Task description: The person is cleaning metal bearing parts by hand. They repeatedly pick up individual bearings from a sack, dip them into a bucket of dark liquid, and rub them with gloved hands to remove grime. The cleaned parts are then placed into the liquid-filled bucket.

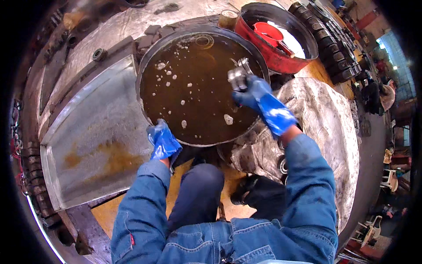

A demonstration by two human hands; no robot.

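A wide round metal basin of murky brown liquid stands in front of my knees, with patches of pale foam on its surface. Over the right side of the liquid, my right hand, in a blue rubber glove, grips a shiny metal machine part. The part has a ring-like end pointing away from me; its exact kind is unclear. At the near left edge of the basin, my left hand, gloved the same way, has its fingers closed over the rim. A round shape shows dimly at the basin's far side.
Left of the basin lies a stained sheet-metal tray. A red tub holding a smaller red container stands at the far right, beside a small can. Rows of dark metal parts lie beyond. Dirty pale sheeting spreads at right.
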